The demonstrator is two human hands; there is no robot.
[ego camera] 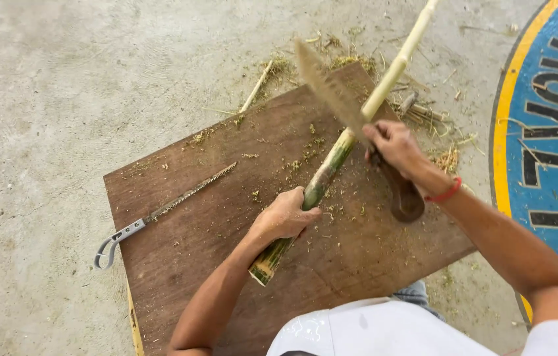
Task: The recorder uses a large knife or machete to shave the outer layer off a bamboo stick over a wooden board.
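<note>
1. Bamboo stalk lies slanted across the brown wooden board, its pale stripped end reaching past the board's far edge.
2. Left hand is closed around the stalk's green lower part.
3. Right hand grips a big knife by its handle, blade against the stalk.
4. Small saw lies on the board's left side, handle overhanging the concrete floor.

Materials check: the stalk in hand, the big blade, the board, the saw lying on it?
Stalk: looks like bamboo, green skin with nodes, upper stretch shaved pale. Big blade: dull, mottled metal, probably steel; its handle looks like dark wood. Board: brown, flat, matt, likely plywood or laminate, pale edge showing. Saw: grey toothed metal strip with a bare metal loop handle.
</note>
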